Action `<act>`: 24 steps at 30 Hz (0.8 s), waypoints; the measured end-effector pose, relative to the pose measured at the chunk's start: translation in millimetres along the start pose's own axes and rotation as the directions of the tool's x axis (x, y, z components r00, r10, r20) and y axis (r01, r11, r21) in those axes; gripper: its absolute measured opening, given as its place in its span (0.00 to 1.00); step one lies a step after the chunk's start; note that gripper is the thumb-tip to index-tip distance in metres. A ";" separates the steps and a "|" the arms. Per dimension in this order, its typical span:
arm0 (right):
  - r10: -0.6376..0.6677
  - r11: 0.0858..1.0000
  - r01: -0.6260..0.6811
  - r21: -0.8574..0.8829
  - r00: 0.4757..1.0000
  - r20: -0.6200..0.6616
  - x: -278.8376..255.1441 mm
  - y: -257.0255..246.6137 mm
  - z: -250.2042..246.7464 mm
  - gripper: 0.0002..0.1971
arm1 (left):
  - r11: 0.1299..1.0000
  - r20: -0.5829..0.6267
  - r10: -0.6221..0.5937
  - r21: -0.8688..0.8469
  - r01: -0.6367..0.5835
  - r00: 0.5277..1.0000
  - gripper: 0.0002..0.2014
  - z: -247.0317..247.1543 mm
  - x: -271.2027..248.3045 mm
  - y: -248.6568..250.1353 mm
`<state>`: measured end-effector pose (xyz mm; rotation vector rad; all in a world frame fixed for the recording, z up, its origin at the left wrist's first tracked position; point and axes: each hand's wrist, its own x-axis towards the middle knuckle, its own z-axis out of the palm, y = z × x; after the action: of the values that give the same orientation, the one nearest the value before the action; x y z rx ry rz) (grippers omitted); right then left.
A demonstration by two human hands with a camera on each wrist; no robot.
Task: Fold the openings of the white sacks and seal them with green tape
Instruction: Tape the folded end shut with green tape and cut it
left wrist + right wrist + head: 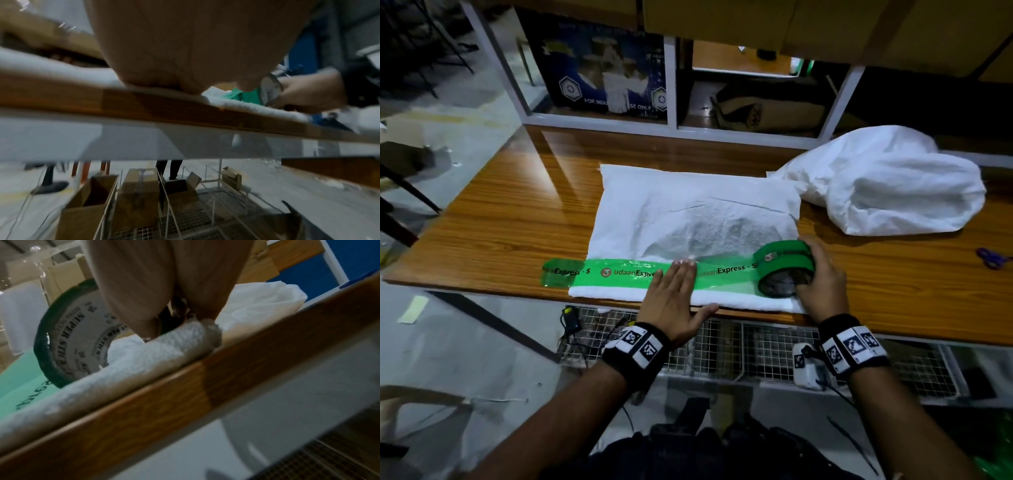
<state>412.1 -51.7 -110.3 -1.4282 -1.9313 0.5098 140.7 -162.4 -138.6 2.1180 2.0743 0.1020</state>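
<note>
A flat white sack (688,219) lies on the wooden table (510,219), its folded opening along the near edge. A strip of green printed tape (619,272) runs across the fold, its left end overhanging onto the table. My left hand (674,291) lies flat with straight fingers pressing the tape onto the sack. My right hand (822,277) grips the green tape roll (782,267) at the sack's right end, with the roll standing on the strip. In the right wrist view the roll (74,344) stands on the folded sack edge (144,363). A second, bulging white sack (893,185) rests at the table's right.
Purple-handled scissors (993,258) lie at the table's far right. A shelf unit with a blue box (602,68) stands behind the table. Wire baskets (722,346) hang below the front edge. Cardboard boxes (133,194) sit on the floor beneath.
</note>
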 end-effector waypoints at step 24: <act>-0.049 0.990 0.048 -0.132 0.999 -0.003 1.1 23.2 -45.1 0.47 | 0.999 0.014 0.000 0.039 0.000 1.000 0.49 10.0 8.9 35.6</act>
<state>459.9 -46.7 -93.8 -1.4587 -2.0211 0.3603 177.6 -154.8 -142.9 2.1346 2.0850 0.0474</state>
